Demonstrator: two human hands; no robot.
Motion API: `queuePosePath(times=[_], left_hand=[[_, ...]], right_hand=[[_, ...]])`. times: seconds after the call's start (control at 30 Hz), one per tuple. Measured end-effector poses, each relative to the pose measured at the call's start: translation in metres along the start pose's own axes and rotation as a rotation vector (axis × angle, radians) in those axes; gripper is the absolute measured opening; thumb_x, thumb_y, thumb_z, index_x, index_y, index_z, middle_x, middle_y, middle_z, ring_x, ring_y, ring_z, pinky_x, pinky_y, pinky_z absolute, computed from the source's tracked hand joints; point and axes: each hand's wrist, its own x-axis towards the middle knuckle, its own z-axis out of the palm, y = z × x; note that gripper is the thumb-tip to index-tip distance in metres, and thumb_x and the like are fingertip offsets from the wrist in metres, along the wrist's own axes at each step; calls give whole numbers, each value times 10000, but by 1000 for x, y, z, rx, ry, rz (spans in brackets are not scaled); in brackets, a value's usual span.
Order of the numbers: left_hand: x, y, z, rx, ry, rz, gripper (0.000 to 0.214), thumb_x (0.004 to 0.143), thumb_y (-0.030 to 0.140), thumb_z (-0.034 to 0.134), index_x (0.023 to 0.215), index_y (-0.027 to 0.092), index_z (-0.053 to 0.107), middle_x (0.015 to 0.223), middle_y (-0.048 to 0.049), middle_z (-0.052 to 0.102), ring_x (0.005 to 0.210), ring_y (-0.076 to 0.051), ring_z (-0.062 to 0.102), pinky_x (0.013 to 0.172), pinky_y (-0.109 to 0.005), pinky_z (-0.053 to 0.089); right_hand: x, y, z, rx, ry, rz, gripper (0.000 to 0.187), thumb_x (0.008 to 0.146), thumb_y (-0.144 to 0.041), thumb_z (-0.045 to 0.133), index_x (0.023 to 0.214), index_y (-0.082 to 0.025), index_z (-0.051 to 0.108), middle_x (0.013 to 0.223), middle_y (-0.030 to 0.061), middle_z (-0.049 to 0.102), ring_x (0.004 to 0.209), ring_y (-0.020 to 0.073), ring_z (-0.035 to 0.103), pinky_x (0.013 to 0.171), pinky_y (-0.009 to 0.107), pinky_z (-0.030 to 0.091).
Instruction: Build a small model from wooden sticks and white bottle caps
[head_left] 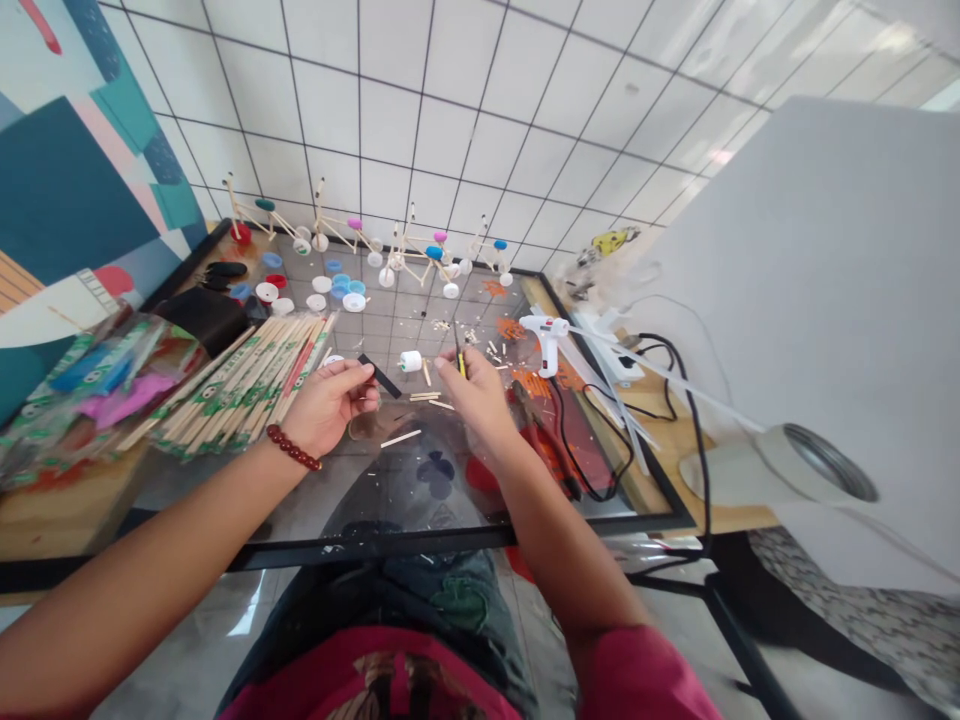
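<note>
The left hand point(326, 405) pinches a black strip point(381, 379) slanting right. The right hand point(472, 395), just beyond its end, grips a yellow tool point(459, 360).

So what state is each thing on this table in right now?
left hand: closed, pinching the black strip
right hand: closed around a yellow tool, held upright
glue gun: standing upright, untouched
chopstick packets: wrapped, lying in a pile
stick models: assembled, standing along the wall
bottle caps: loose, scattered

Bare bench point(420, 500) glass open lower centre, chopstick packs point(240, 385) block left, glue gun point(547, 340) and cables point(675, 400) crowd right, stick models point(405, 255) line upper centre, narrow gap between left hand point(330, 405) and right hand point(476, 395), black strip point(379, 376) and thin tool point(459, 358) jut in.
</note>
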Motion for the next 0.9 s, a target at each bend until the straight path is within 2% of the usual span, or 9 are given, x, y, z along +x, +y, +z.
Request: queuePosePath(times=[0.07,0.13,0.2,0.27,0.4,0.57,0.73,0.83,0.9], left_hand=[[1,1,-1,-3,3,14,264,668,135,852,622,158,593,594,14,635,534,-92,610,493,-174,505],[3,3,-3,-3,20,33,321,658,119,855,598,169,544,607,13,650,529,-83,602,499,-168,503],[6,4,-4,17,43,72,349,639,118,867,606,172,524,649,9,684,519,-69,585,499,-162,492],[10,6,-7,69,76,125,318,616,134,883,667,175,572,669,13,697,508,-63,567,487,-158,469],[17,6,-13,243,142,227,405,577,181,903,911,180,674,625,44,655,497,-97,563,464,-190,431],[22,4,-22,511,136,371,433,638,189,861,1033,197,682,598,74,597,494,-125,542,495,-232,394],[20,1,-26,758,145,504,325,673,173,827,982,220,736,637,42,655,573,-156,556,626,-260,418],[19,-1,-28,890,140,551,318,681,166,813,984,237,751,656,32,674,593,-168,568,663,-271,408],[20,-1,-29,936,139,557,319,671,164,807,976,243,758,652,26,671,590,-179,575,657,-280,403]], right_hand=[[4,2,-8,-256,119,-116,259,866,-447,691,1005,-234,644,873,24,691,871,225,649,763,324,518],[7,2,-13,-467,170,-133,306,885,-433,689,1115,-232,670,973,69,736,987,279,681,873,397,533],[9,1,-18,-636,178,-83,356,919,-423,665,1212,-221,672,1020,104,756,1043,315,701,919,436,535],[10,-1,-23,-771,158,-39,390,952,-411,628,1284,-208,662,1081,132,769,1089,339,710,947,454,535],[12,-2,-29,-942,122,-8,404,986,-366,578,1350,-204,647,1209,152,760,1147,347,705,973,447,534],[13,5,-28,-1024,75,23,309,979,-300,602,1239,-161,695,1256,188,711,1153,315,686,950,389,520],[10,9,-27,-864,102,-43,96,907,-245,724,921,-166,671,1004,112,687,1015,260,666,841,334,465],[8,9,-28,-831,121,-61,126,898,-189,723,819,-176,626,894,71,643,966,233,651,811,323,435],[7,9,-28,-837,122,-61,126,905,-171,704,806,-170,627,887,74,642,965,236,649,825,332,434]])
